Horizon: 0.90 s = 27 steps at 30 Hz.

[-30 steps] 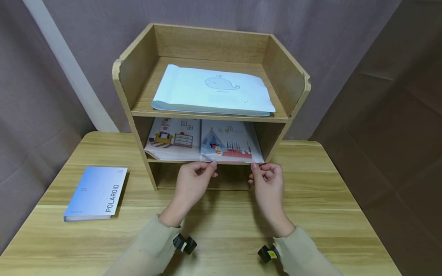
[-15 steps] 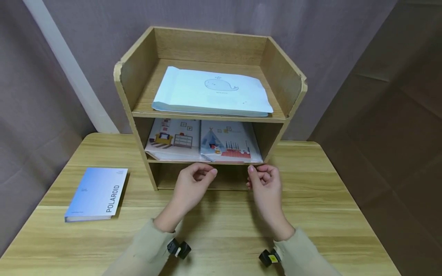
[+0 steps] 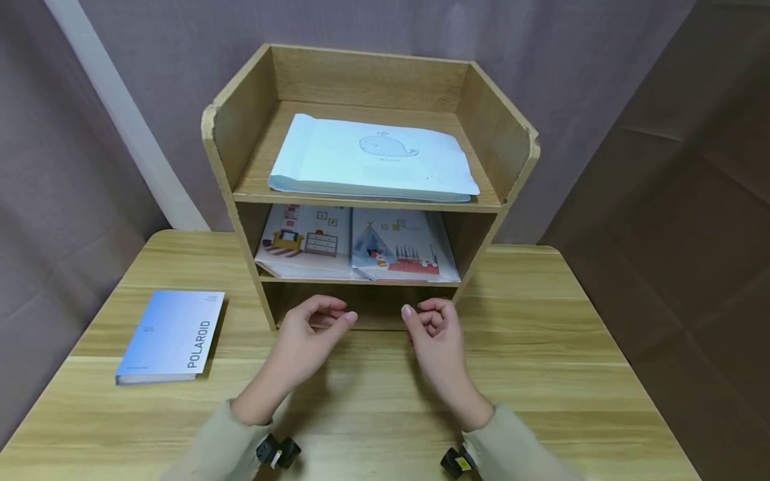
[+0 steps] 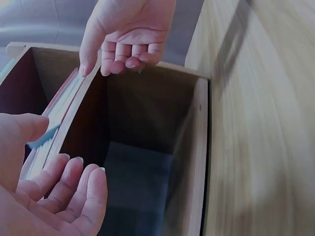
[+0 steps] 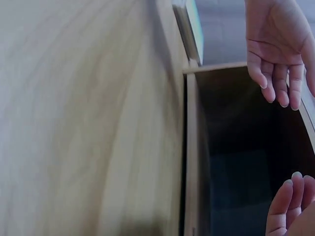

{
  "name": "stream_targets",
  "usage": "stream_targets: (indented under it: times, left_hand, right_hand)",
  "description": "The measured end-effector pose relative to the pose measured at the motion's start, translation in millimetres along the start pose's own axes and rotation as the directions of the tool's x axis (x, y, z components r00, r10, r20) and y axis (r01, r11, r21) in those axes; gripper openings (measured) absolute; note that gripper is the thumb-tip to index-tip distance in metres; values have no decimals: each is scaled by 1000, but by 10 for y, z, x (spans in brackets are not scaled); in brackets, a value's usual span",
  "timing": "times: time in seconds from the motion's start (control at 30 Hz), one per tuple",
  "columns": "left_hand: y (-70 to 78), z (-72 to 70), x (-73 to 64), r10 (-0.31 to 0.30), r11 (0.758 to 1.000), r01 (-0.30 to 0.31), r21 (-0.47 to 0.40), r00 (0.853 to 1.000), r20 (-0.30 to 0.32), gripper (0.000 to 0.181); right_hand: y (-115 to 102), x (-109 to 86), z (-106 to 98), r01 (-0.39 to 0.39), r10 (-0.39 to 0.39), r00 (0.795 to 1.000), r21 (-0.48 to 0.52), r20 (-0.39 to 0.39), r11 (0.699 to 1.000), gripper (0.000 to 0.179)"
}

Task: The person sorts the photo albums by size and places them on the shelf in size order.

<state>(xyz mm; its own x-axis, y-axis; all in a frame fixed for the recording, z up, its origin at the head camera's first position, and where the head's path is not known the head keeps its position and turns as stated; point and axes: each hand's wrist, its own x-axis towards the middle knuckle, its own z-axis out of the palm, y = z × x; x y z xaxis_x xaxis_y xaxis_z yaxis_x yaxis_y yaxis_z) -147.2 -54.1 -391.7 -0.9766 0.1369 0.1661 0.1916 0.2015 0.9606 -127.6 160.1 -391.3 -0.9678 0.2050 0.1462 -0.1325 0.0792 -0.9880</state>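
On the middle level of a wooden shelf unit (image 3: pixel 505 167) lies what looks like an open picture book (image 3: pixel 391 257), with a tent drawn on its right side and an armchair and drawers on its left. My left hand (image 3: pixel 303 341) is just in front of the bottom compartment, fingers loosely bent and holding nothing. To its right my right hand (image 3: pixel 439 347) is also loosely curled, with nothing in it. Both are apart from the book in the head view. Page edges of the book (image 4: pixel 61 108) show beyond the hands in the left wrist view.
A pale blue book with a whale drawing (image 3: pixel 373 160) lies on the top level. At the table's left is a blue-and-white book marked POLAROID (image 3: pixel 171 334). The shelf unit stands on a wooden table (image 3: pixel 541 374), with a grey curtain (image 3: pixel 571 100) behind.
Both hands have let go of the picture book's front edge and drawn back toward the body, the left one moving left. The book stays on the middle level.
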Motion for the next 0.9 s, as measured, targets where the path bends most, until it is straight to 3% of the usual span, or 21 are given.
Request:
stream_targets:
  times: [0.1, 0.33, 0.43, 0.6, 0.8, 0.9]
  left_hand:
    - [-54, -114, -43, 2, 1000, -2, 4, 1000, 0, 30]
    - [-184, -361, -149, -23, 998, 24, 59, 1000, -9, 32]
    - [-234, -468, -197, -35, 993, 38, 111, 999, -21, 34]
    - [-287, -646, -278, -68, 983, 76, 164, 996, -51, 37]
    - [-349, -902, -305, -121, 953, 152, 261, 984, -132, 50]
    - [-363, -1034, -309, -125, 938, 170, 302, 979, -164, 53]
  right_hand:
    - [-82, -64, 102, -14, 15, 999, -20, 43, 1000, 32]
    - [-32, -127, 347, -42, 48, 985, -43, 166, 998, 32]
    - [-18, -156, 445, -61, 78, 963, -71, 258, 996, 31]
    - [20, -187, 607, -88, 139, 908, -145, 395, 986, 34]
    - [311, -193, 833, -88, 164, 873, -183, 459, 979, 46]
    - [331, -230, 952, -85, 173, 862, -200, 477, 976, 50]
